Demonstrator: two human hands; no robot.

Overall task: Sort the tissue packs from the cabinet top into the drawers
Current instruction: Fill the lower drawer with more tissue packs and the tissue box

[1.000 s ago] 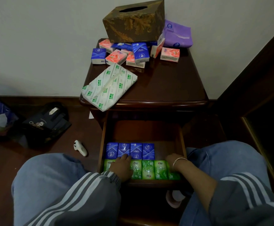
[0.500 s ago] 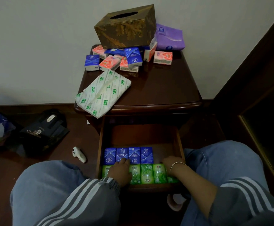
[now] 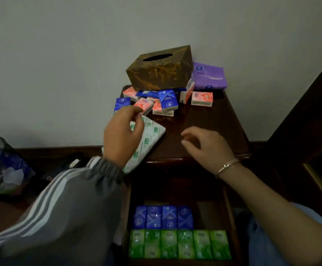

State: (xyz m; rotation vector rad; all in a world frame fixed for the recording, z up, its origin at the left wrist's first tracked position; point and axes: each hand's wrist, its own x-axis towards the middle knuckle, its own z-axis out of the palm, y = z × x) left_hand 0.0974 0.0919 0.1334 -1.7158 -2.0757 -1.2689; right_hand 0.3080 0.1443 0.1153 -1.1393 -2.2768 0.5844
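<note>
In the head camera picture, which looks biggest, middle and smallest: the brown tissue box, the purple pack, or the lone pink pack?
1. brown tissue box
2. purple pack
3. lone pink pack
All sit far back on the cabinet top, so nearness hardly skews it.

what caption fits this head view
Left hand and right hand reach over dark wooden cabinet toward small pink and blue tissue packs above an open drawer

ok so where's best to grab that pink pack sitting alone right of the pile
The lone pink pack lies flat, apart from the pile, its long side facing the viewer. It is likely best pinched front to back across its narrow depth, thumb on the near face, coming from the front with the right hand, which is open and nearest.
</note>
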